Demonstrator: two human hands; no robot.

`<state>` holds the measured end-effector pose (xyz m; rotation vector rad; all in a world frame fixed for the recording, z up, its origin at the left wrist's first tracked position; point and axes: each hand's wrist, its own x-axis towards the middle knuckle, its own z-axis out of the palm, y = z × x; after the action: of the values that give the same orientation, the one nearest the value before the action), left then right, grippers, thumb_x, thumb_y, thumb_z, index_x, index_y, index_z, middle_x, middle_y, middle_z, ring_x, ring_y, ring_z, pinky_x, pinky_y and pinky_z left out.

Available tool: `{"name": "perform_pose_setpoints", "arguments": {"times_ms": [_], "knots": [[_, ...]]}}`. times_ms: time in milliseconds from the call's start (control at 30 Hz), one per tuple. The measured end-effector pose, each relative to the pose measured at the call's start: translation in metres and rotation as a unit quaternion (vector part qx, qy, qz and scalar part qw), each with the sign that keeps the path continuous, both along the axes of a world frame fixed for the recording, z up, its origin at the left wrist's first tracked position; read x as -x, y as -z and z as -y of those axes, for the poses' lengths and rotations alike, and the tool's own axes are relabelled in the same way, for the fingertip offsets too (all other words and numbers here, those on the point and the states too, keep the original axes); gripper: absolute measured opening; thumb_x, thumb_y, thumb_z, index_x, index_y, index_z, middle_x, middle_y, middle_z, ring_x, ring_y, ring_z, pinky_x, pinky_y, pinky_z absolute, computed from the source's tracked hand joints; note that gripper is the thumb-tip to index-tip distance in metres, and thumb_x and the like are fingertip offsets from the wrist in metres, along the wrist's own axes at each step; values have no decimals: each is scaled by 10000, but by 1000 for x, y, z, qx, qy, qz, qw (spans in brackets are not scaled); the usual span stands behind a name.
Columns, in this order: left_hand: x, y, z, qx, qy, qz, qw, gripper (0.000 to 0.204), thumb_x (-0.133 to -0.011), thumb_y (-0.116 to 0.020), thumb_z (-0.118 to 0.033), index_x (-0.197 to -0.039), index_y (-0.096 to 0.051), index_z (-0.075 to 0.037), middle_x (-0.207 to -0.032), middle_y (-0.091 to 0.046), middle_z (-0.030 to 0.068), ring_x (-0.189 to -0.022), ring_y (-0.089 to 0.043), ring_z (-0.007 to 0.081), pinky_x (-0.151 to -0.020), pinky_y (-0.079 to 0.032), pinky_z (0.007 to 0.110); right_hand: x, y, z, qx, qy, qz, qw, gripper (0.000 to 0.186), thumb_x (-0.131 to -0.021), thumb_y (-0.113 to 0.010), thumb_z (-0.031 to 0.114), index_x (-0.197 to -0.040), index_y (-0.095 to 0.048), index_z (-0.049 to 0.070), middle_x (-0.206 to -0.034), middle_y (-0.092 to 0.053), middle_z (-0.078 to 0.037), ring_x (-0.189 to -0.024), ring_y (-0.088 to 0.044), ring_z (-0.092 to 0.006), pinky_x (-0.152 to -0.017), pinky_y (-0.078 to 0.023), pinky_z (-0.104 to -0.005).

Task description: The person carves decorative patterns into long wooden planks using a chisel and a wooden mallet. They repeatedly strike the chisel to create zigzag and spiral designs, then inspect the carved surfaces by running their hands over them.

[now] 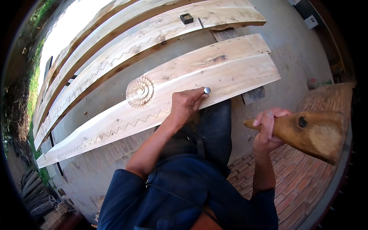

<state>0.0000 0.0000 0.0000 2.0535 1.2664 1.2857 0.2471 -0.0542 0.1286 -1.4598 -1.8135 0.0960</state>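
In front of me lies a long pale wooden plank, carved with a round ridged rosette and a zigzag line along its near edge. My left hand is closed around a chisel, whose round metal end faces up. Its working tip is hidden beneath the hand, over the plank's near edge. Off to the right, my right hand grips a wooden mallet by its narrow handle. The mallet's broad head, marked by a dark knot, is raised apart from the plank and chisel.
Several more long planks lie beyond, some with zigzag carving. On one rest a small black block-like object and a thin dark tool. Timber supports sit underneath. Brick paving covers the right side; stacked logs lie lower left.
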Motion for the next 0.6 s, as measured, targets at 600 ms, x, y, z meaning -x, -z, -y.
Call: {"name": "perform_pose_setpoints", "arguments": {"times_ms": [600], "knots": [[0, -18, 80, -51, 67, 24, 996, 254, -869, -833, -52, -1116, -779, -77, -865, -774, 80, -735, -759, 271, -652, -610, 361, 7, 55, -86, 237, 147, 111, 954, 507, -851, -912, 332, -1209, -719, 30, -1018, -798, -231, -951, -769, -445, -854, -585, -514]]}}
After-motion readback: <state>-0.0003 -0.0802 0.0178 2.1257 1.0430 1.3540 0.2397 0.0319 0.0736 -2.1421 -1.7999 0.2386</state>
